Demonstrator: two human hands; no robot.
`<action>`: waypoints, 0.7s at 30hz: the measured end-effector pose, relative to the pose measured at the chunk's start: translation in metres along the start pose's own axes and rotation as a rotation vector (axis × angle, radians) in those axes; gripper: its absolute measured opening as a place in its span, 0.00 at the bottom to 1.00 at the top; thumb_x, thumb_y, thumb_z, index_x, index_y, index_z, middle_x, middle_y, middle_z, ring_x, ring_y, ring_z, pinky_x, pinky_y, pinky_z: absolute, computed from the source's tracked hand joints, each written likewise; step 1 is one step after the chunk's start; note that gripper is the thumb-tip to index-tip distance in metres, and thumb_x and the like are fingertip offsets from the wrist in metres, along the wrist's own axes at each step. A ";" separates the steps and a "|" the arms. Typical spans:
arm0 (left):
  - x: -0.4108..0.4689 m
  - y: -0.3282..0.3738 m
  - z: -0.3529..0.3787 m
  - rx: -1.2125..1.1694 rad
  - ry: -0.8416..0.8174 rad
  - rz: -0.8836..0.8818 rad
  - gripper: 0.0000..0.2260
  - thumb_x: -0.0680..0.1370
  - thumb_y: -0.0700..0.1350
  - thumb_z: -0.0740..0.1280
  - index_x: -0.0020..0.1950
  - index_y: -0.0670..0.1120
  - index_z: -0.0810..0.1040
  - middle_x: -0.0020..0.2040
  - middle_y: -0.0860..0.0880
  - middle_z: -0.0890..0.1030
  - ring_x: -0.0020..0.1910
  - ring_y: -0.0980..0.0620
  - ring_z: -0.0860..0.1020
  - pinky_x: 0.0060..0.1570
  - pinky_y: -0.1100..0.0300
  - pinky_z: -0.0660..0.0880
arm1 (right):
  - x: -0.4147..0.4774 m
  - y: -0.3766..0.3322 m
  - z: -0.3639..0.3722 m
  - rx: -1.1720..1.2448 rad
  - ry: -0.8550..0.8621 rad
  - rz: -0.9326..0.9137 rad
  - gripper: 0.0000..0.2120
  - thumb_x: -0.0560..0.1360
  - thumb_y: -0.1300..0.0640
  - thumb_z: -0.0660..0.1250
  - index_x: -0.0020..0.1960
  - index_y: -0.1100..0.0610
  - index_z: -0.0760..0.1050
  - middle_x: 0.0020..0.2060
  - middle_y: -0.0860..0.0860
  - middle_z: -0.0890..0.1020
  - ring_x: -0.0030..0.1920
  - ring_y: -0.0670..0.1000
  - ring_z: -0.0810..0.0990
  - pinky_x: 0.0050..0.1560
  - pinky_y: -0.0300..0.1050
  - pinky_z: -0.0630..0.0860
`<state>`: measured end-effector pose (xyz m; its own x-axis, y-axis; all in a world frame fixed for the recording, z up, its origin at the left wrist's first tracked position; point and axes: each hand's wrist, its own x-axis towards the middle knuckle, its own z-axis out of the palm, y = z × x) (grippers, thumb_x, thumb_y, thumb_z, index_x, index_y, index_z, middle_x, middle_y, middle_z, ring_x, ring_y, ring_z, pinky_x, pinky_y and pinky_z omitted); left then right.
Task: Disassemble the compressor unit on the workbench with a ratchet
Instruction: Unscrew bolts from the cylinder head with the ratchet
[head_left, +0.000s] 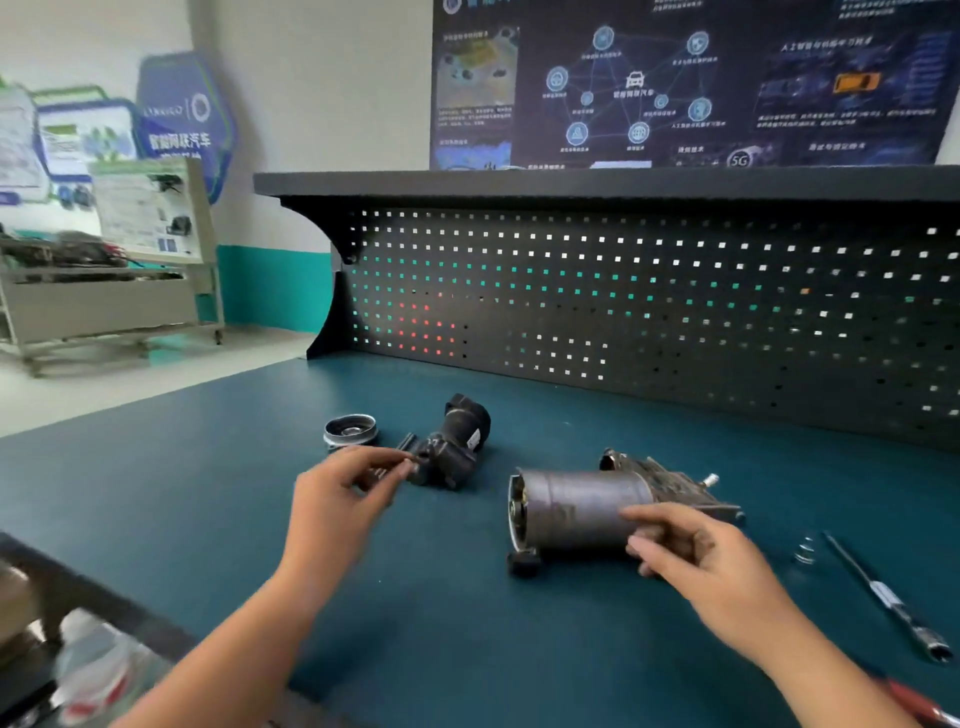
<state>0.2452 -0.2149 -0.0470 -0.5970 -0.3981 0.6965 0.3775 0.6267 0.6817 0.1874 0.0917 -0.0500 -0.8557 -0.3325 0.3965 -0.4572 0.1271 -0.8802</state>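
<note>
Roughly midway, by the look of it. The compressor unit (576, 512) lies on its side on the desk (208, 467), centre-right, already partly stripped. A black housing piece (460, 441) lies apart to its left, and a round silver cap (350, 430) sits further left, near the black piece but not touching it. A small spring (805, 551) lies loose to the right of the unit. Still left, as I judge it: the grey cylinder is joined to the finned bracket end behind it, and one black rubber foot is on at the near left corner.

Right hand (701, 566) grasps the cylinder's right end, thumb on top, fingers curled against the near side. Left hand (337, 499) hovers just by the black housing piece, thumb and forefinger drawn together. Motion blur there, so I cannot tell whether it pinches a small part or holds nothing. A few dark bits under that hand, maybe bolts, are too smeared to name.

The long tool (883, 597) lies on the desk at far right, untouched by either hand. It is likely the ratchet or its extension, but the head is too blurred to confirm. A red handle (914, 701) is cut off at the bottom right corner. Clutter at lower left is out of focus and unreadable. The far side of the unit is hidden. The pegboard (675, 312) behind has nothing hung on it.
</note>
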 end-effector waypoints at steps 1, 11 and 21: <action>0.009 -0.024 -0.017 0.096 0.027 -0.123 0.06 0.71 0.42 0.74 0.40 0.54 0.83 0.30 0.54 0.80 0.30 0.54 0.78 0.33 0.68 0.71 | 0.001 0.002 0.001 -0.013 -0.013 0.013 0.13 0.71 0.69 0.69 0.49 0.53 0.81 0.35 0.48 0.82 0.34 0.46 0.79 0.41 0.38 0.78; 0.060 -0.103 -0.024 0.676 -0.240 -0.425 0.02 0.74 0.44 0.70 0.43 0.52 0.81 0.46 0.50 0.83 0.48 0.48 0.79 0.44 0.59 0.74 | 0.002 0.007 -0.004 -0.181 -0.021 0.054 0.10 0.71 0.68 0.71 0.45 0.53 0.82 0.32 0.52 0.80 0.31 0.47 0.79 0.38 0.34 0.75; 0.072 -0.119 0.008 0.604 -0.178 -0.434 0.08 0.75 0.42 0.69 0.53 0.44 0.81 0.50 0.43 0.83 0.52 0.41 0.78 0.49 0.53 0.74 | 0.005 0.002 -0.011 -0.239 0.162 -0.100 0.12 0.73 0.64 0.69 0.40 0.47 0.81 0.34 0.43 0.83 0.35 0.40 0.78 0.39 0.30 0.73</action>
<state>0.1521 -0.3126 -0.0799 -0.7277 -0.6105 0.3127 -0.3390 0.7165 0.6097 0.1798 0.1004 -0.0468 -0.8221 -0.2033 0.5318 -0.5690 0.3233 -0.7561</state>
